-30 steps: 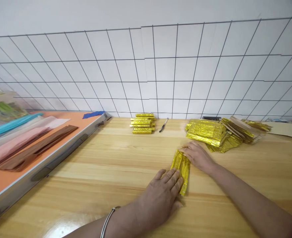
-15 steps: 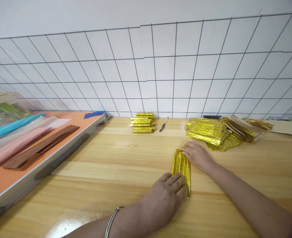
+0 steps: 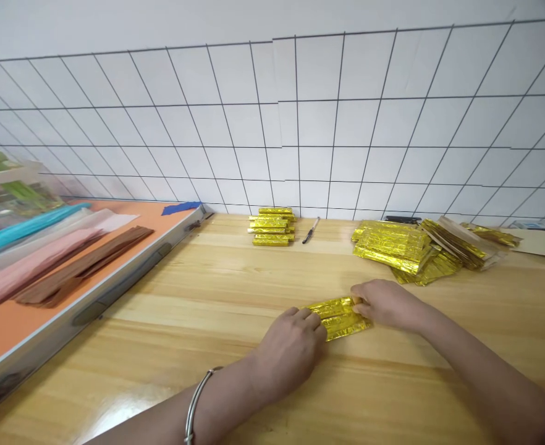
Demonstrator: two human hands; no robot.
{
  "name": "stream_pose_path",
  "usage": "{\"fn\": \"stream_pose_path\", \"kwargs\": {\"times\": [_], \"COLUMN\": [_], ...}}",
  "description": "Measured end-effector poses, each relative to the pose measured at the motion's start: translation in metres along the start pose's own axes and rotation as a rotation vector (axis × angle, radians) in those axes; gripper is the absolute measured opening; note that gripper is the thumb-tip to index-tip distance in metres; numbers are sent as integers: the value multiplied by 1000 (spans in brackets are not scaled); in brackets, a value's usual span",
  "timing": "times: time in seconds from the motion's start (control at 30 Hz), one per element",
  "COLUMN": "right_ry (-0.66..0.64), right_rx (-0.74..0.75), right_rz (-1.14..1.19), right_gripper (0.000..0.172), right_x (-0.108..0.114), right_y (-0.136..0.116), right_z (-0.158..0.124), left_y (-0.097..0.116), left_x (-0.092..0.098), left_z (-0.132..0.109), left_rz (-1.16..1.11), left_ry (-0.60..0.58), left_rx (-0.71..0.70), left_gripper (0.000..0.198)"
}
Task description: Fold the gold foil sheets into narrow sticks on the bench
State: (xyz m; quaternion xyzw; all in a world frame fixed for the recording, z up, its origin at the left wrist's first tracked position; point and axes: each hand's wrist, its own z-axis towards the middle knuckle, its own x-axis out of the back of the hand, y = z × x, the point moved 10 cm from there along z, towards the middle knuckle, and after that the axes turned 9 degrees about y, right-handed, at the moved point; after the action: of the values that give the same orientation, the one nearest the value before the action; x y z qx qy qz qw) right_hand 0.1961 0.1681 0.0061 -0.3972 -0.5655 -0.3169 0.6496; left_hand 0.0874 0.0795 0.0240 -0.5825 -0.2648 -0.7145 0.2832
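Note:
A shiny gold foil packet [image 3: 342, 318], flat and creased lengthwise, lies on the wooden table between my hands. My left hand [image 3: 293, 340] is closed on its left end, and its curled fingers hide that end. At the opposite end my right hand [image 3: 388, 303] pinches the upper right corner between thumb and fingers. Behind the hands to the right is a loose pile of similar gold foil packets [image 3: 393, 244]. Farther back stand narrow gold foil bundles [image 3: 272, 228], stacked neatly near the wall.
A pen [image 3: 310, 231] lies beside the stacked bundles. On the left, an orange-topped board [image 3: 161, 216] with a raised edge carries brown crepe paper [image 3: 87, 269], pink paper [image 3: 36, 269] and a blue strip [image 3: 181, 208]. The gridded wall [image 3: 319, 123] closes off the back.
The gold foil packet has turned from lying lengthwise toward me to lying crosswise. My left hand has shifted to its left end, and my right hand has come down to its right end.

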Motion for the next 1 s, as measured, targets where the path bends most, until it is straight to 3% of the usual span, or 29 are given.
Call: {"fn": "stream_pose_path", "kwargs": {"times": [0.13,0.3,0.47,0.63,1.0], "right_ry": [-24,204,209,247,262], "right_rx": [-10,60,290,296,293], "right_rz": [-5,56,174,73,-3], "right_gripper": [11,21,33,45,51], "right_x": [6,25,-7,-24,-28], "right_y": [-1,-34,-80,-66,-59], "right_z": [-2,2,-18,-41,-43], "left_y": [7,17,16,11,20], "left_x": [-12,-22,-11,-14,-15], "left_z": [-1,-6,-13,-27,-48], "left_rz": [69,142,73,-58,-78], "left_ry": [12,-1,97,114,20], "left_rx": [-15,-36,26,132,57], "left_gripper": [15,22,37,46,52]}}
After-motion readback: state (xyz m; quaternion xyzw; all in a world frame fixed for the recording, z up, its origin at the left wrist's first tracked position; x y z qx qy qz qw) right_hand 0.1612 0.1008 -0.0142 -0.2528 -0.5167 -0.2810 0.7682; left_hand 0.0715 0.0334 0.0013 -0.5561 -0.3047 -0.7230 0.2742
